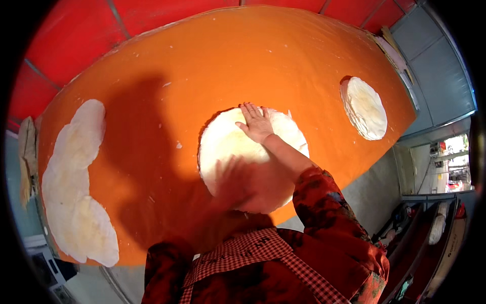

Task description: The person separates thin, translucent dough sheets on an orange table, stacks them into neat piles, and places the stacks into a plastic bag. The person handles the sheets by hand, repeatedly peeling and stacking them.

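Note:
On an orange-covered table [243, 57] before me lies a large round, pale flatbread or dough sheet, possibly a stack [216, 144]. My right hand [255, 123] rests flat near its far edge, palm down, with the fingers somewhat apart. Over the near left part of the round is my left hand [231, 178], shadowed and blurred, its fingers apart; whether it touches the surface is unclear. Neither hand grips anything. A smaller stack of thin pale rounds [365, 108] sits at the right. Along the left side, several thin sheets [72, 182] overlap in a curved row.
Red panels [83, 34] border the table's far side, and grey panels [436, 64] stand at the right. Dark shelves [414, 243] holding assorted items are at the lower right. A folded cloth or board-like thing [27, 152] is beside the left edge.

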Motion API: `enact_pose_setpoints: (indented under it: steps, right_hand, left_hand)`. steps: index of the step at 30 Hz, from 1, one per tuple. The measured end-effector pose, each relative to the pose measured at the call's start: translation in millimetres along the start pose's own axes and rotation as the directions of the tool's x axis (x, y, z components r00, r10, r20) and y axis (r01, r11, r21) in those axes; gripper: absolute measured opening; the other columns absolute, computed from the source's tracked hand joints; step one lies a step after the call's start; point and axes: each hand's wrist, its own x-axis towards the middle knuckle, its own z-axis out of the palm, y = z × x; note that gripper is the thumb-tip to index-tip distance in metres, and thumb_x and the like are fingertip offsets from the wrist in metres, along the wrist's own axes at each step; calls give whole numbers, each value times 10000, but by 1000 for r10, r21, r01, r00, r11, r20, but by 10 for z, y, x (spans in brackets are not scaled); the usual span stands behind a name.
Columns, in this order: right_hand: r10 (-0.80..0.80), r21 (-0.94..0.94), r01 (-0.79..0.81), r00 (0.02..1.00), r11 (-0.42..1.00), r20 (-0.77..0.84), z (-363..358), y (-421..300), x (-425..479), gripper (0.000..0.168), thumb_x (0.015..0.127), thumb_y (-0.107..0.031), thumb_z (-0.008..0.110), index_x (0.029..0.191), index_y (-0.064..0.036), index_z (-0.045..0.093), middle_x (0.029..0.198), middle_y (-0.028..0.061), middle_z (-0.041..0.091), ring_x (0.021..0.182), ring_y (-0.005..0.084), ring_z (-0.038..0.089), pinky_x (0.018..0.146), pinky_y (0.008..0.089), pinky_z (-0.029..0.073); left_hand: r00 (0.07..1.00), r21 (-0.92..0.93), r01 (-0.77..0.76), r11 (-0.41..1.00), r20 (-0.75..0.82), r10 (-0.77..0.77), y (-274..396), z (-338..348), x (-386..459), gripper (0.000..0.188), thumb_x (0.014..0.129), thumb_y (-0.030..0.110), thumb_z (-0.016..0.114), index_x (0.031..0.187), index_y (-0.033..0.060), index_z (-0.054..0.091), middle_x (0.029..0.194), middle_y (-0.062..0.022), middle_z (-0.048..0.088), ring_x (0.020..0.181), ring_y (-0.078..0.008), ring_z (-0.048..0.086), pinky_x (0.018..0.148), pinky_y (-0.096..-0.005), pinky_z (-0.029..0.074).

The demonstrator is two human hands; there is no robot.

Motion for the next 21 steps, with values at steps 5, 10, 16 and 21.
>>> enact_pose_setpoints:
  steps: [5, 10, 16, 21]
  right_hand:
    - [-22, 7, 22, 1000, 1000, -19, 367, 69, 51, 702, 968, -482, 413, 1508, -60, 260, 1562, 149, 269, 1455, 274, 215, 1175, 503, 103]
    - [-75, -109, 69, 996, 992, -53, 282, 285, 46, 743, 955, -562, 387, 1529, -117, 231, 1588, 92, 233, 1475, 228, 181, 1171, 503, 128]
    - [15, 95, 9, 968, 995, -250, -168, -689, -78, 658, 971, -445, 459, 1507, -103, 290, 1571, 134, 260, 1460, 278, 217, 1155, 481, 196]
    - [-325, 577, 417, 909, 703, -261, -31, -3675, -1336, 610, 942, -215, 609, 1453, 3, 357, 1481, 155, 408, 1397, 278, 343, 1155, 387, 257]
  left_hand:
    - [947, -253, -251, 934, -263, 184, 577, 453, -469, 576, 840, 368, 611, 1309, 51, 509, 1418, -197, 405, 1342, -396, 336, 1075, -577, 256]
    - [932, -462, -309, 831, -320, 169, 370, 126, -1258, 406, 829, 240, 658, 1188, 70, 576, 1325, -155, 495, 1239, -351, 465, 1027, -483, 391]
    - [430, -693, 437, 573, -398, -810, -380, -329, -3549, 302, 895, 159, 596, 1178, 56, 578, 1158, -112, 590, 1121, -260, 539, 932, -395, 458]
    - [-549, -934, 337, 116, -295, -782, -1351, -505, -5862, 367, 890, 96, 617, 1209, 5, 459, 1116, -94, 501, 963, -193, 508, 874, -330, 453]
